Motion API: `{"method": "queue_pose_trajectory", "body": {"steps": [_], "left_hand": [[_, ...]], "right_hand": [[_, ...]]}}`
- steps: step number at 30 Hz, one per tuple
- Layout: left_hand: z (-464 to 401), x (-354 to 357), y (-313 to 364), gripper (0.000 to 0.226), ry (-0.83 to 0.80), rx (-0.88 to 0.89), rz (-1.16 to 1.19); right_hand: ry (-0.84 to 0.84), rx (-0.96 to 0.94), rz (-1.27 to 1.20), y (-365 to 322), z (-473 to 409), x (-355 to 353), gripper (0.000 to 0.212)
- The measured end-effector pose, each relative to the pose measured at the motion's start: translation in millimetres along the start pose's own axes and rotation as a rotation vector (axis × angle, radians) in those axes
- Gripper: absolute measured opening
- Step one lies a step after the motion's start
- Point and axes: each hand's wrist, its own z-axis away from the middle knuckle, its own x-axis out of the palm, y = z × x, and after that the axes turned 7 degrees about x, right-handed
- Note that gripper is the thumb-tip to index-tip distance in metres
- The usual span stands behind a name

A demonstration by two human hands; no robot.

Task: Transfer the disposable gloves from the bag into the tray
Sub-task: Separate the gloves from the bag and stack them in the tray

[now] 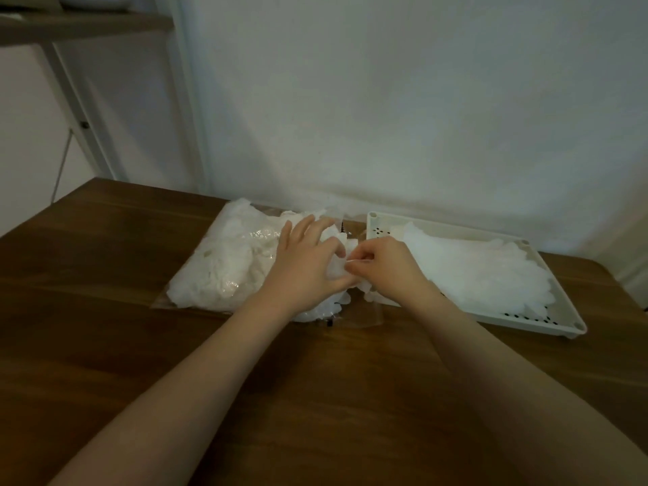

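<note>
A clear plastic bag (224, 261) stuffed with white disposable gloves lies on the wooden table, its mouth facing right. My left hand (308, 264) rests on the bag's open end, fingers spread over the gloves there. My right hand (385, 268) pinches a white glove (338, 270) at the bag's mouth, fingers curled round it. To the right stands a cream perforated tray (561, 310) holding a heap of white gloves (484, 271).
The wooden table (105, 310) runs to a white wall behind the bag and tray. A shelf frame with a grey metal leg (77, 110) stands at the back left, beyond the table's corner.
</note>
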Motion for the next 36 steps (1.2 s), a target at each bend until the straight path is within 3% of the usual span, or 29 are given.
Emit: {"method": "queue_pose_trajectory", "body": {"steps": [3, 6, 13, 17, 19, 22, 26, 32, 36], "left_hand": [[0, 1, 0, 0.042, -0.088, -0.077, -0.171], [-1, 1, -1, 0.040, -0.142, -0.140, -0.264], [-5, 1, -2, 0.059, -0.348, -0.243, -0.339], [-6, -10, 7, 0.071, -0.468, -0.274, -0.313], [-11, -22, 21, 0.084, -0.446, -0.225, -0.186], [-22, -38, 50, 0.089, -0.220, -0.052, 0.254], [-32, -48, 82, 0.070, -0.169, 0.003, 0.766], [-39, -48, 107, 0.087, -0.039, 0.081, 0.707], [-53, -53, 112, 0.037, 0.127, 0.146, 0.545]], "right_hand": [[0.055, -0.022, -0.106, 3, 2, -9, 0.012], [0.111, -0.009, -0.561, 5, 9, -23, 0.010], [0.130, 0.042, -1.164, 13, 23, -45, 0.023], [0.152, 0.028, -1.505, 18, 28, -67, 0.018], [0.089, 0.006, -1.497, 19, 33, -79, 0.013], [-0.035, -0.030, -1.344, 20, 39, -89, 0.018], [-0.184, -0.140, -1.299, 19, 45, -108, 0.040], [-0.128, -0.134, -1.146, 20, 55, -131, 0.040], [-0.085, -0.095, -1.008, 22, 59, -139, 0.050]]}}
